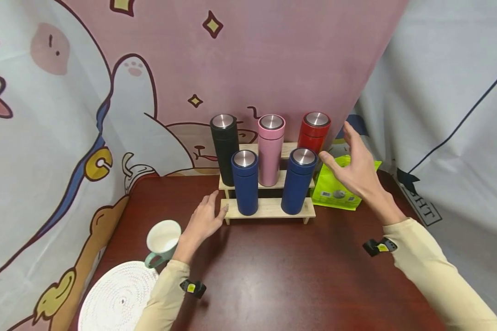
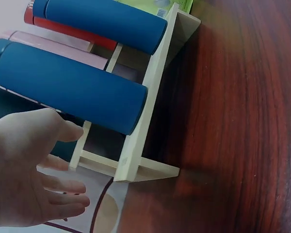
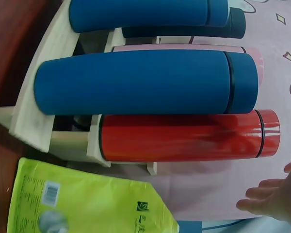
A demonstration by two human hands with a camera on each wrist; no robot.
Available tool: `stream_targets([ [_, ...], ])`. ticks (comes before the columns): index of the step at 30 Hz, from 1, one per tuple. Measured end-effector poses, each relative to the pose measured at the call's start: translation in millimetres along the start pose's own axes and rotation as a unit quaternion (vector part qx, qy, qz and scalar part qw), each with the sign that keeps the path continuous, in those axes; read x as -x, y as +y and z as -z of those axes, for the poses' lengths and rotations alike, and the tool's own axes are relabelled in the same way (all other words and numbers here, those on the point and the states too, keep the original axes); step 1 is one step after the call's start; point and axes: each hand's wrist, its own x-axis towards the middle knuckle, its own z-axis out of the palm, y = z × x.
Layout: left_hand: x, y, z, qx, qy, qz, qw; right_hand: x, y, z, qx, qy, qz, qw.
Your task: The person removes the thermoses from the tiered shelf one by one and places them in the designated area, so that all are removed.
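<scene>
Mat, round and white, lies farthest left, with a mug near it; neither seems part of our work. Next comes our left hand, fingers loosely extended and holding nothing, beside the left end of a wooden stand; we cannot tell whether it touches. Across the stand, five bottles are upright: the black bottle on the middle step, the left blue bottle on the front step, the pink bottle on the middle one, the right blue bottle in front, and the red bottle behind it, apparently on the middle step. Beyond, a yellow-green pouch rests beside the stand, and our right hand is spread wide, empty, apart from the bottles. Setting out these five looks done, we judge; at most some straightening or shifting may be left.
</scene>
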Motion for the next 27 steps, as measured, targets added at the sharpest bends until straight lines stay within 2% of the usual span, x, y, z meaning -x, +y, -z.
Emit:
stream_targets([
  [5, -7.2, -2.7, -6.9, 0.027, 0.001, 0.026, 0.9993, -12.3, -3.5, -6.6, -0.029, 0.036, -0.003, 0.999],
  [16, -22.9, -8.7, -21.2, 0.093, -0.003, 0.067, 0.9934, -41.0, -16.8, -26.7, -0.085, 0.059, -0.025, 0.994],
  [23, -27.7, -12.3, -42.9, 0.128, -0.013, 0.087, 0.9878, -52.6, -19.5, -37.8, -0.075, 0.073, -0.031, 0.994],
  [27, -27.5, -15.3, -59.9, 0.134, 0.003, 0.088, 0.987, -54.2, -18.8, -40.9, -0.072, 0.079, -0.037, 0.994],
])
